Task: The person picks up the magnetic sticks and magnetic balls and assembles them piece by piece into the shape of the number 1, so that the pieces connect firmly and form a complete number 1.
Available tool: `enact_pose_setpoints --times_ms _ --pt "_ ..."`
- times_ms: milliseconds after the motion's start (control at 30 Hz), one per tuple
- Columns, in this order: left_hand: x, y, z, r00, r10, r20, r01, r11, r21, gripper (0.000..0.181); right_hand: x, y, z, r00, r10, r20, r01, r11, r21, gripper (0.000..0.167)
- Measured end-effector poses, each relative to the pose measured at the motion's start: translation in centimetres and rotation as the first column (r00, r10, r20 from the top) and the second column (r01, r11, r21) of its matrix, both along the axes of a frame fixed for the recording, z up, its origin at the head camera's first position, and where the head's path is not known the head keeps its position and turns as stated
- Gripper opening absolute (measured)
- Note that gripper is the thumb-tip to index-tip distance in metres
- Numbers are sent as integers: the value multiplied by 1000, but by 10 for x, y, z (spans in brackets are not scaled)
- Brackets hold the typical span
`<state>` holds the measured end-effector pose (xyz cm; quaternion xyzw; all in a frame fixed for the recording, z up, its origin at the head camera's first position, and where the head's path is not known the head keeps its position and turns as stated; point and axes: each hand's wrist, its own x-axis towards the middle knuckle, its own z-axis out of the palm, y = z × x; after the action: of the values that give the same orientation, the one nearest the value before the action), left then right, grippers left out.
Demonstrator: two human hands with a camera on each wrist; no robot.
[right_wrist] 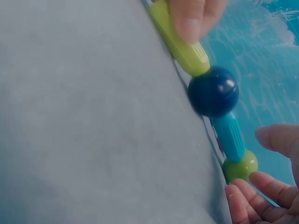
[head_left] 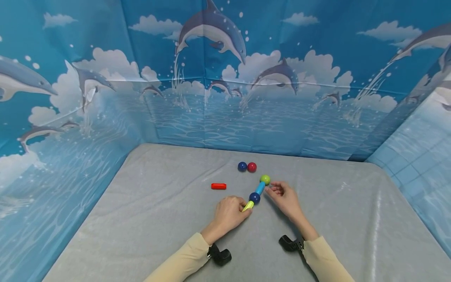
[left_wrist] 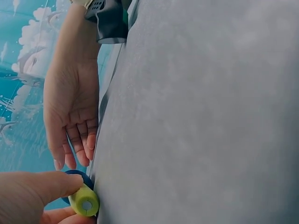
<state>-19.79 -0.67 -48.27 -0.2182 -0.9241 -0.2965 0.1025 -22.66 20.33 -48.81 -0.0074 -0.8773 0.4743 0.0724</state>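
My left hand (head_left: 229,213) pinches a yellow-green rod (head_left: 248,206) between thumb and fingers. That rod joins a dark blue ball (head_left: 255,197), then a light blue rod (head_left: 260,188) and a green ball (head_left: 265,179), all in one line. Beside the light blue rod is my right hand (head_left: 286,199), its fingers loosely bent and holding nothing. In the right wrist view its fingertips (right_wrist: 240,184) are close to the green ball (right_wrist: 243,165); whether they touch it I cannot tell. The left wrist view shows the rod's round end (left_wrist: 87,205) under my left thumb.
A red rod (head_left: 219,186) lies on the grey-covered table (head_left: 158,188), left of the joined pieces. Farther back, a second dark blue ball (head_left: 242,167) and a red ball (head_left: 251,167) sit side by side. A dolphin-print curtain (head_left: 225,117) stands behind and at both sides.
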Motion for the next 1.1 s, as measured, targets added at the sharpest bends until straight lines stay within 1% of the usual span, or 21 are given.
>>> enact_pose_setpoints --times_ms 200,433,633,833,1100 --pt "-3 4 1 1000 -7 3 7 1000 -3 18 5 -3 1 1000 12 0 -12 1000 1 40" --pt "-5 8 1 1000 5 -11 -5 1000 -14 19 10 -6 2 999 23 -24 -23 1000 12 42" --pt "-6 11 1 1000 13 -15 -13 1000 -15 19 12 -8 3 998 49 -48 -48 999 6 43" --pt "-8 13 1 999 20 -39 -21 1000 -21 17 14 -9 2 994 73 -77 -71 997 18 38" --pt "-9 15 -1 999 23 -44 -24 999 -29 18 13 -9 -1 987 111 -112 -110 994 14 32"
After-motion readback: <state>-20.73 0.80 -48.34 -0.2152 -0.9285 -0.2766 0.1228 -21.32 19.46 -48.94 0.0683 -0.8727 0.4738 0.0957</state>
